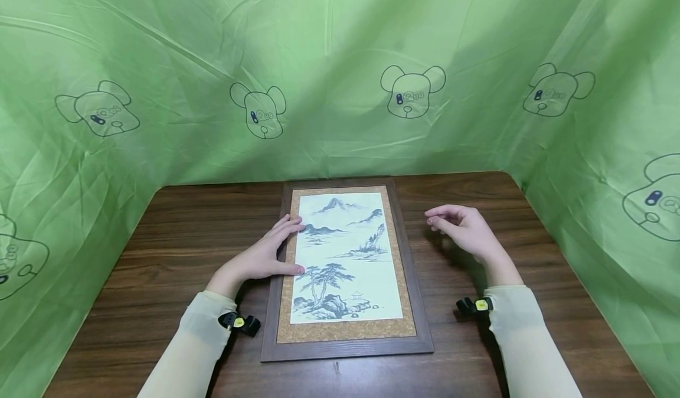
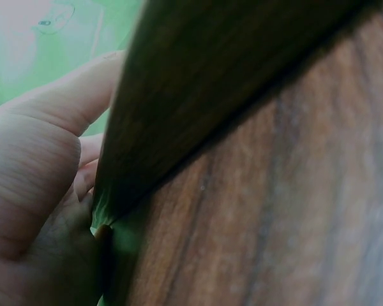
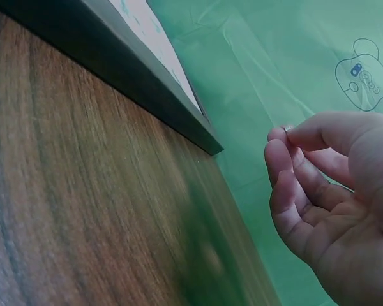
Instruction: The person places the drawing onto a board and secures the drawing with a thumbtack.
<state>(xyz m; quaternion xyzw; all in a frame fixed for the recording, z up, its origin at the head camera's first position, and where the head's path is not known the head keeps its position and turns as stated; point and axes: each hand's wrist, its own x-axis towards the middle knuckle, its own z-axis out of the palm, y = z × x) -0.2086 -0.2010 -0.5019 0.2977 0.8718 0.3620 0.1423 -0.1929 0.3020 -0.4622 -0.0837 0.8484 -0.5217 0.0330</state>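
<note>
A sheet of paper (image 1: 347,250) with an ink landscape lies on a cork board (image 1: 345,332) in a dark brown frame (image 1: 414,303). My left hand (image 1: 264,255) rests across the frame's left side, with thumb and fingertips spread on the paper's left edge. The left wrist view shows that hand (image 2: 38,159) beside the dark frame edge. To the right of the frame, above the table, is my right hand (image 1: 467,228). Close up, this hand (image 3: 345,191) brings thumb and index fingertip together on a tiny clear, shiny object (image 3: 288,129), mostly hidden by the fingertips.
The dark wood table (image 1: 175,256) carries the framed board near its middle. Green fabric (image 1: 329,61) printed with bear heads hangs around the back and sides. A black wrist camera (image 1: 247,325) is strapped to the left sleeve, another camera (image 1: 467,306) to the right.
</note>
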